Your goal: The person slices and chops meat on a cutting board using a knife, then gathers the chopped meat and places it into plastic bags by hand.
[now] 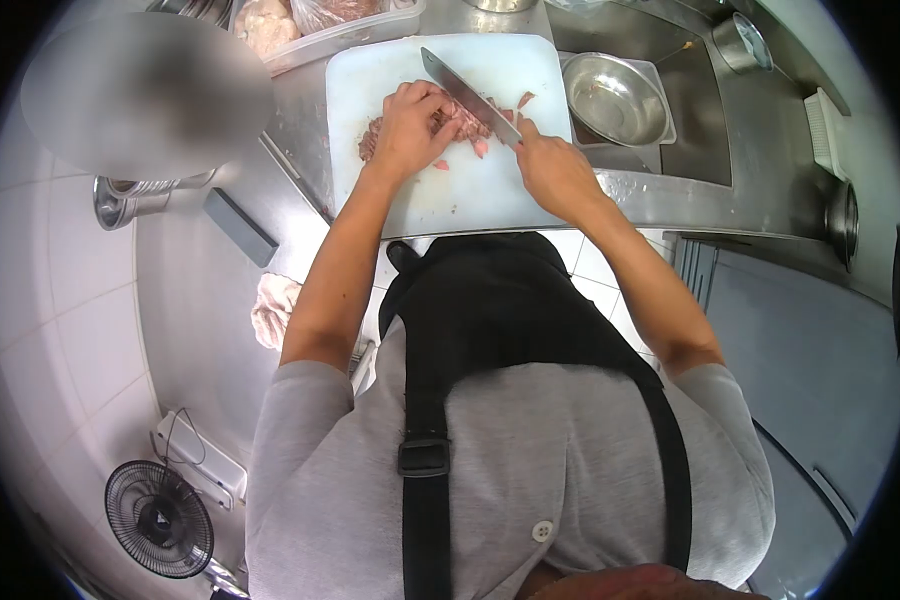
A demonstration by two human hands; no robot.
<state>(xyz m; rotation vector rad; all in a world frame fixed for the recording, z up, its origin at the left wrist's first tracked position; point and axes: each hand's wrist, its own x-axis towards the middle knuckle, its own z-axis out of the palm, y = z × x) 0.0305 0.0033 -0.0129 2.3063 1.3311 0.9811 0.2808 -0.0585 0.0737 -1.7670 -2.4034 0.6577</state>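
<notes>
Head view: both hands work over the board (490,205), which rests on the worktop (650,200). The meat (467,122) lies on the board, beneath the fingers of the left hand (410,128) and to both sides of it: a darker part shows left of the wrist, a pinker, cut part shows right of the fingers. The left hand is bent over it, fingers curled, thumb towards the knife (470,97); whether it grips the meat or only presses on it, I cannot tell. The right hand (558,172) is closed round the knife's handle. The blade slants across the meat, its tip towards the far left, just beside the left fingertips. A few loose scraps lie between the hands and a strip lies beyond the blade, near the right hand.

The middle of the meat is hidden by the left hand, and the knife covers another part. The handle is mostly inside the right hand. Whether the edge touches the board does not show from above. The tub (320,50) at the far left is cut off by the top edge, and a grey blur (145,95) hides what is beside it. The bowl (618,98) stands in plain sight, right of the board.
</notes>
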